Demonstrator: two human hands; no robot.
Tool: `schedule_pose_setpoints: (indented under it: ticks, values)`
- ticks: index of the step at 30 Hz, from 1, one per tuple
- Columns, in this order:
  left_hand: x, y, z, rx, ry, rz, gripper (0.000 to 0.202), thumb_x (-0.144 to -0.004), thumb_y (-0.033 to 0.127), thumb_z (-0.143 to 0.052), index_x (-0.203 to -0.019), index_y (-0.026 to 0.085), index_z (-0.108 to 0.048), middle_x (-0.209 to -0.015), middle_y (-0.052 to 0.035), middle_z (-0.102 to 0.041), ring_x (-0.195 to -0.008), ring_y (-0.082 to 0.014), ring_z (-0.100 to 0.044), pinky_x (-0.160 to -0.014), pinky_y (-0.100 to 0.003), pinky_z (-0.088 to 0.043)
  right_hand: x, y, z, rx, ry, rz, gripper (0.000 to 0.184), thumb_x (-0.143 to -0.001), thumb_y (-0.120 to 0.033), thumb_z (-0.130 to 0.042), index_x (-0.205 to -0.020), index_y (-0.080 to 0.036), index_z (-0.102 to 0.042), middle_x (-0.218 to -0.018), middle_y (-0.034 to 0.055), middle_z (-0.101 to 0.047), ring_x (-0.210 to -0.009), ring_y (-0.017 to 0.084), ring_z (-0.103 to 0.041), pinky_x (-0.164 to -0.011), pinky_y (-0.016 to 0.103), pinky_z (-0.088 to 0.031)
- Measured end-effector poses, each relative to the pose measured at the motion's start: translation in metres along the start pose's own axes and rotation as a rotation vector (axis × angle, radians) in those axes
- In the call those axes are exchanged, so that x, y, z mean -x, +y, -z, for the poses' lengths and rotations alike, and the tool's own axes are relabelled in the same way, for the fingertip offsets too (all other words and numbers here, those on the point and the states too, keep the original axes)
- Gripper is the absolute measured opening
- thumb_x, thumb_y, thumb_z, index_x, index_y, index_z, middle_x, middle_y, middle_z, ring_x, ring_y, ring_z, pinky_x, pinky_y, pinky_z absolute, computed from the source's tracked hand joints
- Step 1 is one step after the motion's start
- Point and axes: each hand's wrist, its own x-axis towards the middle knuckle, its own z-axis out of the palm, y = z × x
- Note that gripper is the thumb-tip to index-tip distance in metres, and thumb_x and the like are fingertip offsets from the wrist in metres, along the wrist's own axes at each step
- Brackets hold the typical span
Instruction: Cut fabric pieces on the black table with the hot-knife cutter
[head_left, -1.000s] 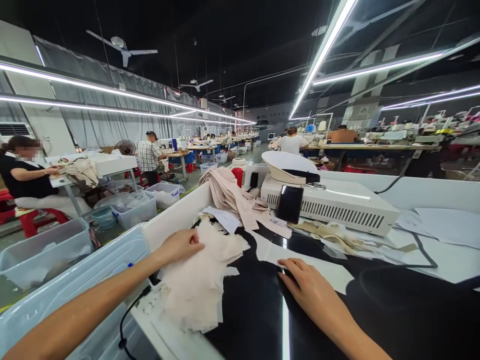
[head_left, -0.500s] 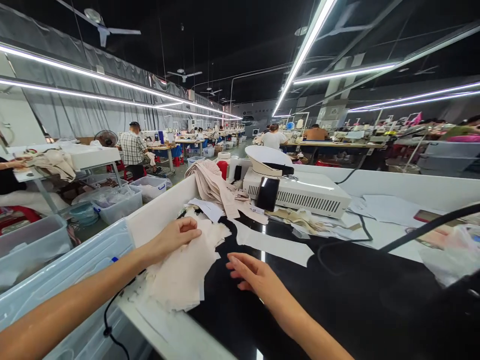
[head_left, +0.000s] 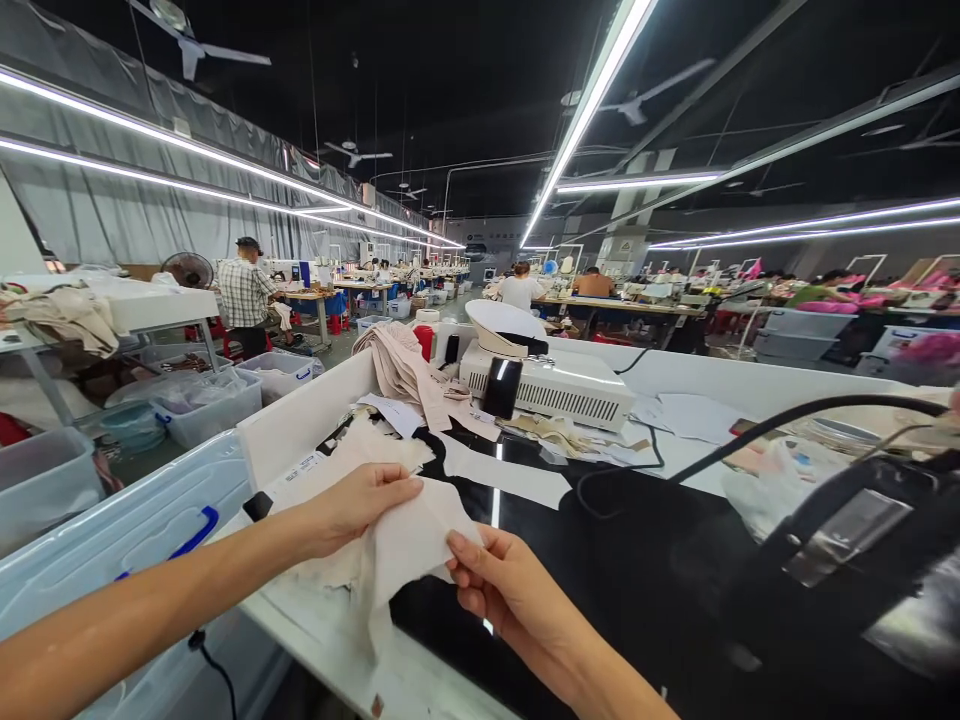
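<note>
Pinched between the thumb and fingers of my left hand [head_left: 367,505] is the upper edge of a cream fabric piece [head_left: 416,530]. My right hand [head_left: 502,570] grips the same piece at its right corner. The piece is raised off the surface, and its lower part hangs down. Behind and under my left hand lies a pile of similar cream pieces [head_left: 360,450] with ragged edges. A long white cut piece [head_left: 499,472] rests flat on the black tabletop [head_left: 637,580], just beyond my right hand.
A white vented machine [head_left: 551,385] stands at the back with a phone [head_left: 502,388] leaning on it. Folded beige fabric strips [head_left: 405,365] drape beside it. On the right are a black cable [head_left: 810,410] and a dark device [head_left: 840,540]. A lidded plastic bin [head_left: 187,480] flanks the left.
My left hand has lifted a cream piece from the pile. My right hand, empty before, has closed on its corner. The view has turned slightly right.
</note>
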Motion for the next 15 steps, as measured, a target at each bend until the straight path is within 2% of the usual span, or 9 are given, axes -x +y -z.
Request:
schedule_pose_setpoints:
  ticks: [5,8,12,15]
  values:
    - [0.003,0.001,-0.003,-0.072,0.040,-0.074,0.068,-0.068,0.079,-0.090,-0.087,0.020,-0.061,-0.078,0.0025,-0.061,-0.072,-0.0149,-0.053,-0.065,-0.026,-0.037,0.009,0.007,0.001,0.045,0.007,0.012,0.076,-0.044,-0.074,-0.111,-0.063,-0.016,-0.067,-0.059,-0.0055,-0.055,-0.053,0.003,-0.041,-0.051,0.017,-0.037]
    - [0.003,0.003,-0.006,-0.127,0.056,-0.110,0.068,-0.071,0.082,-0.085,-0.087,0.020,-0.063,-0.076,0.0023,-0.061,-0.070,-0.0148,-0.052,-0.064,-0.026,-0.038,0.014,0.006,0.001,0.063,0.023,0.015,0.076,-0.043,-0.075,-0.110,-0.062,-0.015,-0.067,-0.055,-0.0057,-0.053,-0.051,0.002,-0.041,-0.051,0.016,-0.035]
    - [-0.001,0.009,-0.004,-0.233,0.091,-0.174,0.060,-0.079,0.077,-0.081,-0.086,0.019,-0.066,-0.076,0.0022,-0.063,-0.070,-0.0148,-0.053,-0.064,-0.026,-0.039,0.015,0.001,0.001,0.054,0.058,0.048,0.075,-0.043,-0.074,-0.111,-0.064,-0.015,-0.069,-0.057,-0.0052,-0.056,-0.052,0.003,-0.043,-0.052,0.015,-0.040]
    - [-0.009,0.017,0.007,-0.334,0.146,-0.217,0.052,-0.086,0.070,-0.078,-0.084,0.018,-0.068,-0.077,0.0020,-0.063,-0.071,-0.0156,-0.055,-0.065,-0.027,-0.040,0.013,0.000,0.002,0.031,0.073,0.097,0.071,-0.047,-0.069,-0.113,-0.069,-0.016,-0.072,-0.066,-0.0032,-0.062,-0.057,0.004,-0.049,-0.056,0.015,-0.047]
